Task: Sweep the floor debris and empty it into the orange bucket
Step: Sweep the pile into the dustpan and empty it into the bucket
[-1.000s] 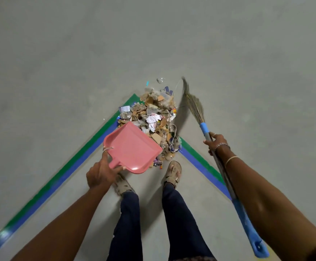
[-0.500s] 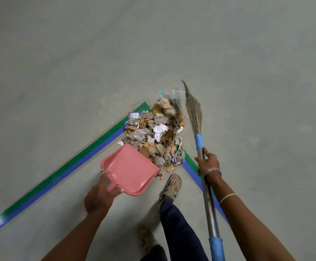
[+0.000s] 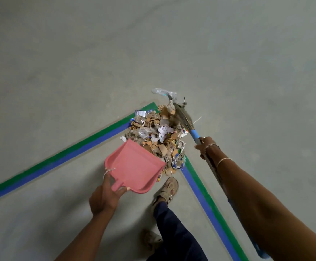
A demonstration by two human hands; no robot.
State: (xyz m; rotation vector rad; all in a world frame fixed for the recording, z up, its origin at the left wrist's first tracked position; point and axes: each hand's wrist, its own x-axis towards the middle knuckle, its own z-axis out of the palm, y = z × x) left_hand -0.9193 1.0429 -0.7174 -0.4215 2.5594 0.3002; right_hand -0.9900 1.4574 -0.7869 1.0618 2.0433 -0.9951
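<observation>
A heap of cardboard scraps, paper and plastic debris [image 3: 159, 136] lies on the grey floor in the corner of the tape lines. My left hand [image 3: 106, 196] grips the handle of a pink dustpan [image 3: 134, 166], whose front lip meets the near side of the heap. My right hand [image 3: 207, 148] grips the blue-and-metal handle of a grass broom [image 3: 183, 119]. Its bristles lie on the far right side of the heap, with a clear plastic wrapper [image 3: 163, 92] at their tip. The orange bucket is not in view.
Green and blue tape lines [image 3: 63, 161] form a corner under the heap, and one runs down to the lower right. My sandalled right foot [image 3: 169, 189] stands just behind the dustpan; the other foot [image 3: 151, 238] is farther back. Bare concrete floor surrounds everything.
The broom head has swung left from beside the heap onto its far right side, dragging the plastic wrapper. My left foot has stepped back. The dustpan stays at the heap's near edge.
</observation>
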